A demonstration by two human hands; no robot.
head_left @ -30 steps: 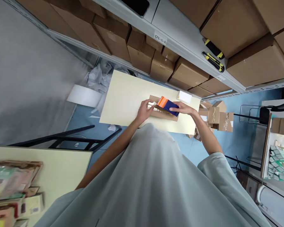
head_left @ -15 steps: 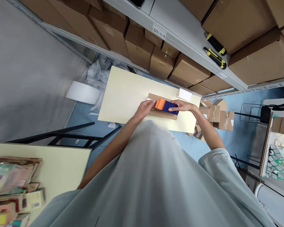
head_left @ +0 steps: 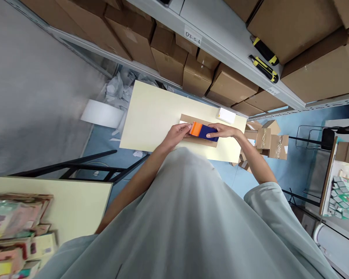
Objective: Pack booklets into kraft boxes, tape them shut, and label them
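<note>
A small navy-blue box with an orange end (head_left: 203,131) is held above a flat brown cardboard piece (head_left: 189,117) on the cream table (head_left: 151,112). My right hand (head_left: 221,131) grips the blue part, thumb on its upper face and fingers along the far side. My left hand (head_left: 178,133) is at the orange end, its fingers closed in a pinch there. Whether those fingertips hold the end itself or something small beside it is hidden. Beyond my right hand lies a white box (head_left: 226,115) near the table's far edge.
Shelving with brown cartons (head_left: 197,75) runs along the far side. Two yellow-black utility knives (head_left: 264,69) lie on its upper shelf. Cartons (head_left: 263,140) are stacked off the table's right end. At lower left, another table (head_left: 84,193) bears packaged goods. A white roll (head_left: 102,113) stands at left.
Both hands stay almost where they were, with the box still between them. The view has shifted very slightly.
</note>
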